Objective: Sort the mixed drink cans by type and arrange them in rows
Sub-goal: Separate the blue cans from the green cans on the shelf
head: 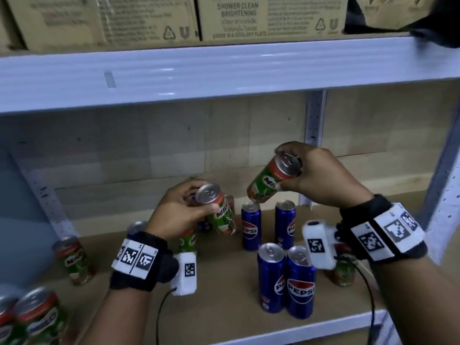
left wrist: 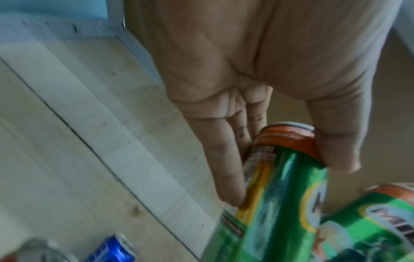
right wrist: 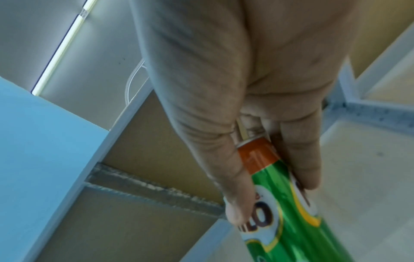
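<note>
My left hand (head: 189, 207) grips a green Milo can (head: 219, 215) by its top, tilted, above the wooden shelf (head: 224, 307); the left wrist view shows the same can (left wrist: 280, 195) between thumb and fingers. My right hand (head: 298, 173) holds a second Milo can (head: 271, 181) tilted in the air, also seen in the right wrist view as a green can (right wrist: 280, 203). Several blue Pepsi cans stand below: two at the back (head: 251, 226) (head: 285, 224), two in front (head: 270, 277) (head: 301, 285).
More Milo cans stand on the shelf: one at the left (head: 73, 260), some at the front left corner (head: 37, 317), one under my right wrist (head: 344, 272), one behind my left wrist (head: 185, 241). A shelf beam (head: 224, 70) with cardboard boxes (head: 271, 18) runs overhead.
</note>
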